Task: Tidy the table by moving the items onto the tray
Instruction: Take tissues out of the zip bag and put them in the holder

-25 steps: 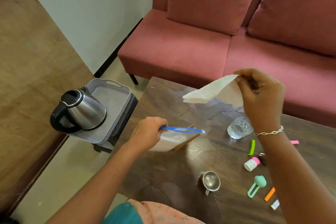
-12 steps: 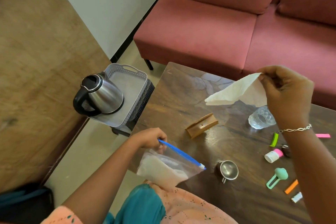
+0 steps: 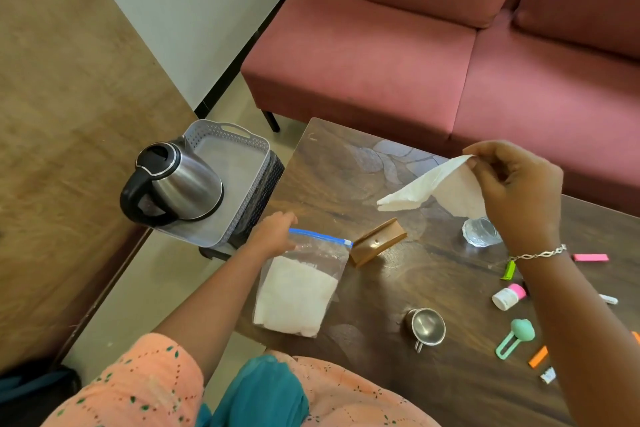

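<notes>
Standing behind the table (image 3: 398, 305): red sofa (image 3: 398, 55). Grey tray (image 3: 239, 163) sits on a dark stool off the table's left edge, steel kettle (image 3: 173, 184) on its near end. Left hand (image 3: 273, 236) grips the zip-top bag (image 3: 304, 284) of white sheets by its blue strip, bag hanging over the table's near-left edge. Right hand (image 3: 516, 191) pinches a white tissue (image 3: 433, 187) above the table, over the glass (image 3: 479, 230). Wooden holder (image 3: 377, 241) lies just right of the bag; steel cup (image 3: 427, 326) near the front edge

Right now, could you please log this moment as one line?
left hand: holds zip bag | right hand: holds tissue | tray: kettle
</notes>
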